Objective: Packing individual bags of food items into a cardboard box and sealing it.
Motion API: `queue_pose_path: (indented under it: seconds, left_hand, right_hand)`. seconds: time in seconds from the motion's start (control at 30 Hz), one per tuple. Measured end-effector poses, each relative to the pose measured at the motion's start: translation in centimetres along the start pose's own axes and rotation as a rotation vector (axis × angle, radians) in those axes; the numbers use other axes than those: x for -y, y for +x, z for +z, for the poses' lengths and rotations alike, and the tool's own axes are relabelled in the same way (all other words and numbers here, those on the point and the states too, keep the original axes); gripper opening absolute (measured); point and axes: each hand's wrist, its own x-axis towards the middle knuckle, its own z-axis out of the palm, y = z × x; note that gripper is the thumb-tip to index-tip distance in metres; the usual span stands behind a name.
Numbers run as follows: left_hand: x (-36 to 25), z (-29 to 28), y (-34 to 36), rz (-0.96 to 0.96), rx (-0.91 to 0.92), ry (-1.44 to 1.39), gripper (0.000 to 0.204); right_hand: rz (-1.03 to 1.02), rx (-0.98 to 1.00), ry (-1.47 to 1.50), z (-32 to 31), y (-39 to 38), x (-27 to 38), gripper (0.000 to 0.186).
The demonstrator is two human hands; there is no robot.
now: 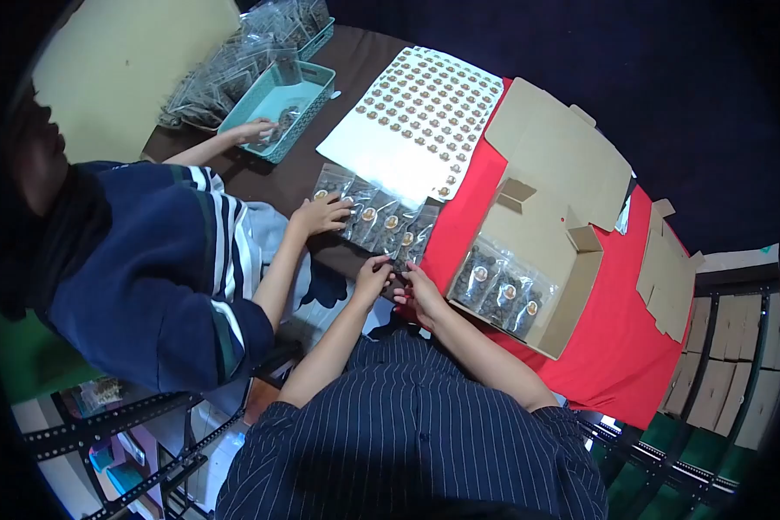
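Observation:
At the near edge of the table, my left hand (373,281) and my right hand (424,295) are close together with fingers curled. Whatever sits between the fingertips is too small and dark to make out. Just beyond them is the nearest clear bag (419,232), the end of a row of overlapping bags of dark pieces with round stickers. A person at my left rests a hand (322,215) on the other end of this row. Behind the row lies a white sticker sheet (394,160), partly peeled bare.
An open cardboard box (572,299) on the red cloth (615,364) holds several stickered bags (504,290). Another flat cardboard piece (667,277) lies farther right. The person's other hand (256,132) reaches into a teal basket (299,139), beside piled bags (225,78).

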Motion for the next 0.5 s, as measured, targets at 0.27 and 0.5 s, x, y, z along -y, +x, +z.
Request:
queue_pose_path:
  seconds: [0.27, 0.5]
  left_hand:
    - [-6.2, 2.8, -3.9, -0.225, 0.154, -0.109, 0.046]
    - [-13.4, 6.9, -6.4, -0.189, 0.701, -0.244, 0.059]
  right_hand:
    - [-0.735, -0.268, -0.65, 0.3, -6.5, 2.3, 0.029]
    - [-0.941, -0.286, -0.516, -3.8, -13.2, 7.4, 0.029]
